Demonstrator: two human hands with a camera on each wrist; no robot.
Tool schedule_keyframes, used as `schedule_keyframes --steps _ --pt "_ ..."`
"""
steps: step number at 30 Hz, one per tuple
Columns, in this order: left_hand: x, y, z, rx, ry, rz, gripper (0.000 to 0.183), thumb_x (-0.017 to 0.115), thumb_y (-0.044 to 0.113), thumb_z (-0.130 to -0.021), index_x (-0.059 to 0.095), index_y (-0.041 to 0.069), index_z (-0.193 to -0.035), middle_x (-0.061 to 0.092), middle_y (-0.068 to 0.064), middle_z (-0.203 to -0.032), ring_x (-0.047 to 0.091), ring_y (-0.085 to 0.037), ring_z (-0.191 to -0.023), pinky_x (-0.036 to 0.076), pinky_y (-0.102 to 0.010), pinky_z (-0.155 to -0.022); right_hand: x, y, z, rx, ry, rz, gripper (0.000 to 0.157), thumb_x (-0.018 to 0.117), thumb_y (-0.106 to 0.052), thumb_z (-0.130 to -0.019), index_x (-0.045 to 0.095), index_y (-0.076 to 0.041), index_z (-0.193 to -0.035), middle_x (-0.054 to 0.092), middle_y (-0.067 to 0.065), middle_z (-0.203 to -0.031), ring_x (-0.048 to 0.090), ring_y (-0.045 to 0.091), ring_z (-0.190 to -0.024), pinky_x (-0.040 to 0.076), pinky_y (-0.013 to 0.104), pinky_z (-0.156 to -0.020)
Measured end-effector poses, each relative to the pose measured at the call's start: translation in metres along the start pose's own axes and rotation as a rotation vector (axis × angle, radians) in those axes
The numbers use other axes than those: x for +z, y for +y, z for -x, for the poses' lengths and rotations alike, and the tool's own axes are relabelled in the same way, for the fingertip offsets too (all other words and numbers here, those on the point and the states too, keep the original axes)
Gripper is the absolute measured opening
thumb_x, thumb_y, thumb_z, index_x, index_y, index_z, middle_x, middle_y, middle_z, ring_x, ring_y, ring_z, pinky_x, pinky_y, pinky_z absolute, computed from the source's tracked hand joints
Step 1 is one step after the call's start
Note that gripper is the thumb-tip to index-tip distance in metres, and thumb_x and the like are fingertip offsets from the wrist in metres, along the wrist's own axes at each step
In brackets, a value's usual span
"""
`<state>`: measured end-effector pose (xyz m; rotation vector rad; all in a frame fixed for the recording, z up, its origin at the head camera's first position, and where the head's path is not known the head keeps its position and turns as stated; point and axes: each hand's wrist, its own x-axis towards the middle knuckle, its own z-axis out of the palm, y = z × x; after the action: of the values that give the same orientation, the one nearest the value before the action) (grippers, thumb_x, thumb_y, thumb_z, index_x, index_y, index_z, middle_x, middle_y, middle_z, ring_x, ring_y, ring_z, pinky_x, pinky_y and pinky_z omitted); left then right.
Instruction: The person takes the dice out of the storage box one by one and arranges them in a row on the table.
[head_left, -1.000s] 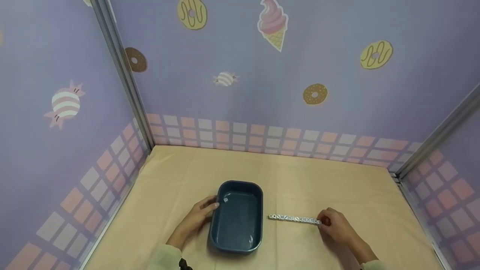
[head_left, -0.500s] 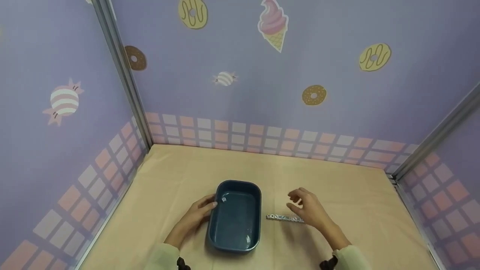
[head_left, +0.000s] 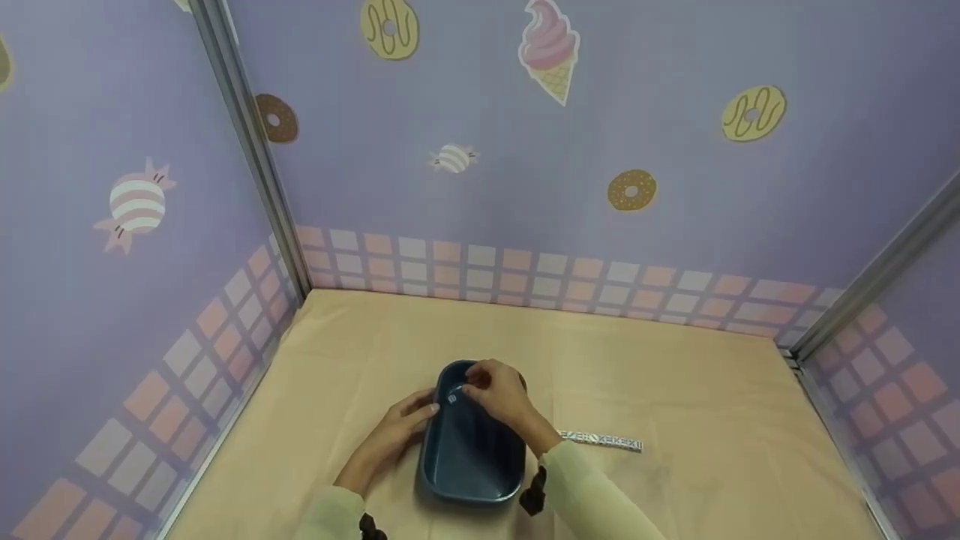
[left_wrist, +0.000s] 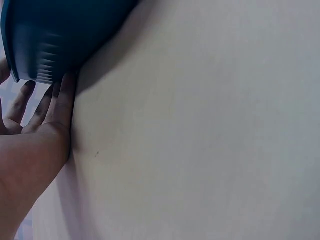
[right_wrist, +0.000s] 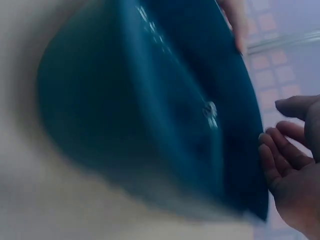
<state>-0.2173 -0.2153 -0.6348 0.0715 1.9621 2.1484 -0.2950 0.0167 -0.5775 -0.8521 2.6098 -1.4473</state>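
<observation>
A deep blue rectangular dish (head_left: 474, 450) stands on the cloth, with one small white die (head_left: 452, 399) near its far left corner. My left hand (head_left: 397, 429) holds the dish's left side, thumb at the rim and fingers along the outer wall. My right hand (head_left: 499, 391) is over the far end of the dish, close to that die, with a gap between thumb and bent fingers. In the right wrist view nothing shows between the fingertips (right_wrist: 270, 145). A straight row of dice (head_left: 604, 440) lies right of the dish; my right forearm hides its left end.
A beige cloth (head_left: 697, 405) covers the table. Purple walls (head_left: 337, 180) with printed sweets and pink-and-white squares stand at the back and sides, with metal posts (head_left: 255, 150) in the corners.
My right hand has left the right end of the dice row, crossed over the row and come above the dish. My left hand and the dish have stayed put.
</observation>
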Motion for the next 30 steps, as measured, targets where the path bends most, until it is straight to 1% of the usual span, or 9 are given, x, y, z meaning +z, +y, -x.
schedule_keyframes --steps 3,7,12,15,17,19,23,27,30 --pt "-0.001 -0.001 -0.001 0.003 -0.004 0.008 0.063 0.061 0.031 -0.110 0.040 0.002 -0.162 0.039 -0.021 -0.166 0.046 -0.036 -0.148 0.044 -0.048 -0.117 0.015 -0.001 -0.009 0.048 -0.012 0.043 0.022 0.078 -0.007 -0.096 0.073 0.000 -0.116 0.073 0.011 -0.107 0.070 0.020 -0.096 0.060 0.039 -0.085" --pt "0.000 0.000 -0.002 0.000 0.001 0.005 0.061 0.062 0.030 -0.110 0.042 0.003 -0.161 0.041 -0.020 -0.165 0.048 -0.034 -0.147 0.045 -0.049 -0.116 0.029 0.003 -0.017 0.081 -0.046 0.115 0.020 0.078 -0.003 -0.094 0.074 0.000 -0.114 0.073 0.012 -0.106 0.070 0.021 -0.096 0.060 0.040 -0.085" --pt "0.001 0.001 0.000 -0.005 0.002 0.001 0.059 0.061 0.029 -0.110 0.043 0.004 -0.160 0.040 -0.020 -0.166 0.048 -0.033 -0.147 0.045 -0.049 -0.116 0.038 0.005 -0.021 0.114 -0.139 0.226 0.019 0.077 -0.003 -0.095 0.075 -0.002 -0.114 0.073 0.009 -0.105 0.067 0.018 -0.093 0.059 0.040 -0.085" --pt "0.000 0.001 0.001 -0.002 0.006 0.010 0.059 0.061 0.028 -0.110 0.043 0.003 -0.160 0.040 -0.020 -0.165 0.048 -0.033 -0.146 0.046 -0.048 -0.115 0.041 0.006 -0.021 0.132 -0.187 0.262 0.020 0.075 -0.002 -0.095 0.077 -0.003 -0.115 0.073 0.007 -0.106 0.064 0.017 -0.092 0.059 0.041 -0.088" --pt "0.000 0.001 0.000 -0.001 0.006 0.013 0.059 0.062 0.028 -0.110 0.044 0.004 -0.160 0.040 -0.020 -0.165 0.048 -0.033 -0.146 0.047 -0.047 -0.115 0.042 0.007 -0.021 0.129 -0.197 0.278 0.021 0.074 0.000 -0.095 0.078 -0.005 -0.115 0.074 0.005 -0.105 0.063 0.016 -0.093 0.058 0.042 -0.092" --pt "-0.001 0.001 0.000 0.000 0.005 0.011 0.059 0.062 0.029 -0.110 0.044 0.003 -0.160 0.041 -0.020 -0.165 0.048 -0.033 -0.147 0.047 -0.046 -0.114 0.043 0.008 -0.020 0.119 -0.205 0.297 0.019 0.074 0.000 -0.094 0.078 -0.007 -0.111 0.072 0.004 -0.102 0.061 0.017 -0.092 0.057 0.042 -0.091" --pt "-0.001 0.001 0.000 0.006 -0.003 0.011 0.060 0.062 0.029 -0.110 0.042 0.003 -0.160 0.041 -0.020 -0.165 0.048 -0.034 -0.146 0.047 -0.046 -0.114 0.044 0.010 -0.016 0.088 -0.212 0.327 0.009 0.075 -0.002 -0.094 0.076 -0.007 -0.102 0.064 0.002 -0.091 0.057 0.017 -0.084 0.053 0.037 -0.078" --pt "-0.001 0.000 0.001 0.011 -0.002 0.006 0.062 0.062 0.031 -0.110 0.040 0.003 -0.161 0.040 -0.020 -0.165 0.049 -0.035 -0.146 0.047 -0.046 -0.114 0.040 0.008 -0.013 0.076 -0.232 0.296 0.007 0.073 -0.004 -0.096 0.074 -0.006 -0.103 0.063 -0.002 -0.088 0.058 0.014 -0.079 0.051 0.032 -0.071" --pt "0.000 -0.002 0.001 0.003 0.013 0.003 0.063 0.062 0.032 -0.109 0.042 0.002 -0.161 0.040 -0.021 -0.165 0.049 -0.034 -0.146 0.048 -0.046 -0.114 0.028 0.003 -0.007 0.030 -0.253 0.243 0.007 0.074 -0.006 -0.096 0.073 -0.006 -0.103 0.065 -0.003 -0.087 0.060 0.011 -0.077 0.053 0.029 -0.070"
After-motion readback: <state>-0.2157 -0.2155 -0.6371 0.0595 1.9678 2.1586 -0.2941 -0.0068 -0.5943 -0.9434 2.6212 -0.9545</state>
